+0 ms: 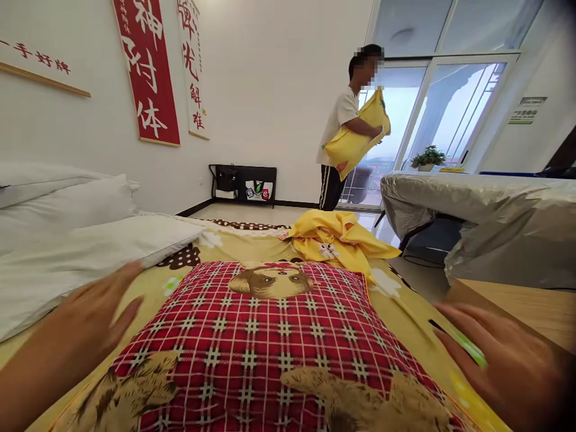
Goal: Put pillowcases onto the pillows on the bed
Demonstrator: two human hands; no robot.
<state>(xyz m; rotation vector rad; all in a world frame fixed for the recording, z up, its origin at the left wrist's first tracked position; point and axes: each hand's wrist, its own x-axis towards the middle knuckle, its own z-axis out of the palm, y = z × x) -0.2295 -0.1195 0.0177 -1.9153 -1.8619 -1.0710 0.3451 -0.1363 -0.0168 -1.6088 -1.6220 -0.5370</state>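
Observation:
A red plaid pillow (252, 354) with a printed brown dog lies flat in front of me on a yellow patterned bedsheet (405, 300). To its left, my left hand (96, 321) is open, fingers stretched and thumb apart, near the edge of a white pillow (90, 258). On the other side, my right hand (499, 354) has its fingers stretched forward and its thumb apart. A green and dark patch shows between that thumb and the fingers; I cannot tell whether it is sheet print. Beyond the plaid pillow lies a crumpled yellow cloth (337, 237) with a cat face.
A person (342, 120) stands past the bed, holding a yellow pillow (360, 135) in both arms. At right are a plastic-covered table (508, 198) and a wooden surface (526, 306). A low black rack (252, 174) stands by the wall.

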